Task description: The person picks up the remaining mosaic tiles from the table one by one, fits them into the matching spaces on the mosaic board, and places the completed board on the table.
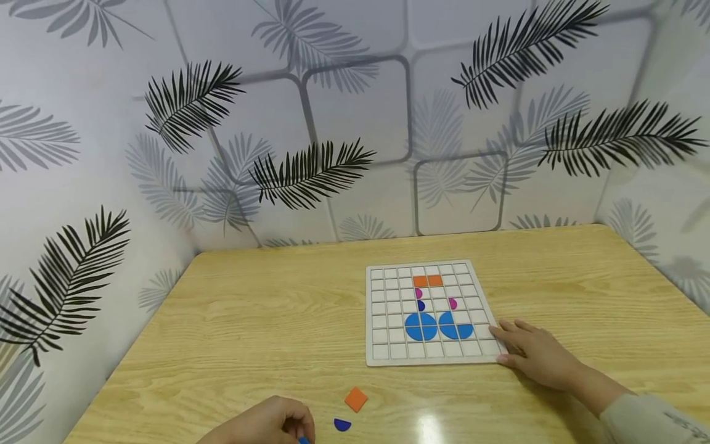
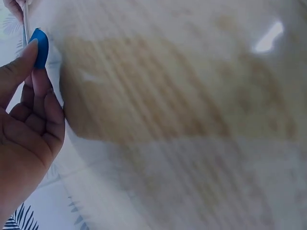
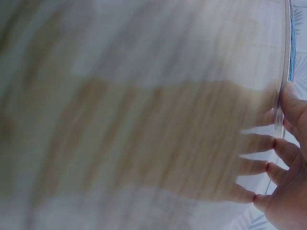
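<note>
two hands at work here, and they split the job neatly! the left hand (image 1: pixel 277 422), low over the table (image 1: pixel 266 320), has a blue piece (image 2: pixel 41 49) pinched between thumb and fingertips, closed right down to the piece's thickness; held by one end like that, much of its flat face stays uncovered, probably so it can be turned easily.

over on the other side, the right hand (image 1: pixel 535 354) grips nothing: fingers loosely stretched, resting against the right edge of the white grid board (image 1: pixel 368 320) by its near corner, likely to keep it from sliding.

and look at that board, lying flat: two orange squares (image 1: pixel 428 281) side by side at the far end, magenta half-discs (image 1: pixel 453 304) and a dark blue one (image 1: pixel 421 306) lower down, then blue quarters (image 1: pixel 421 327) making one full round and, beside it, three quarters of another, its far right cell bare!

waiting off the board, near the left hand and within easy reach: a loose orange square (image 1: pixel 356 399) and a loose dark blue half-disc (image 1: pixel 342 425), apart from each other.
</note>
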Motion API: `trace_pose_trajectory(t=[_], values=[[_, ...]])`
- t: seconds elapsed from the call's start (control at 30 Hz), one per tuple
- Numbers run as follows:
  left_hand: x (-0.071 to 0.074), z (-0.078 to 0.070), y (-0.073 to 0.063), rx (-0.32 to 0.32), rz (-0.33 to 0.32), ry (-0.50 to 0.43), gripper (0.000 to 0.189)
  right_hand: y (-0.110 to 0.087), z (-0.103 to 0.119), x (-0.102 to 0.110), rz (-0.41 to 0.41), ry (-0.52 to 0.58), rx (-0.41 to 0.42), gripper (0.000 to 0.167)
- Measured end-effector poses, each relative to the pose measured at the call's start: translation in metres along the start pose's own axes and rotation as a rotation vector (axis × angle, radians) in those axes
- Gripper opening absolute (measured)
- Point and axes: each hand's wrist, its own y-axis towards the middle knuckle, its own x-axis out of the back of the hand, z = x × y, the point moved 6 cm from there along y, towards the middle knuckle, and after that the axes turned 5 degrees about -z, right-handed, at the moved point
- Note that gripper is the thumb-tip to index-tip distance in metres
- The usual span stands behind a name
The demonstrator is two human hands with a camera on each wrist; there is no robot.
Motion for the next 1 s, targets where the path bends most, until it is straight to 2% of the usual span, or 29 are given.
trace_pose_trajectory(t=[0.17,0.33,0.5,0.63,0.87,1.0], values=[[0.001,-0.007,0.003,-0.047,0.037,0.018,0.012,0.000,0.001,-0.001,0.002,-0.004,0.008,0.050],[0.003,-0.020,0.011,-0.009,-0.006,0.058,0.010,0.000,0.002,0.000,0.006,-0.008,0.003,0.050],[0.006,-0.038,0.024,-0.028,-0.035,0.138,0.015,0.000,0.003,0.001,-0.001,-0.021,0.010,0.050],[0.004,-0.050,0.039,-0.044,-0.032,0.174,0.017,-0.001,0.002,0.001,0.001,-0.022,0.006,0.049],[0.001,-0.067,0.074,-0.072,-0.096,0.231,0.015,-0.001,0.001,0.000,0.011,-0.040,0.010,0.049],[-0.001,-0.070,0.093,-0.067,-0.109,0.203,0.013,-0.001,-0.001,0.000,0.014,-0.044,-0.002,0.049]])
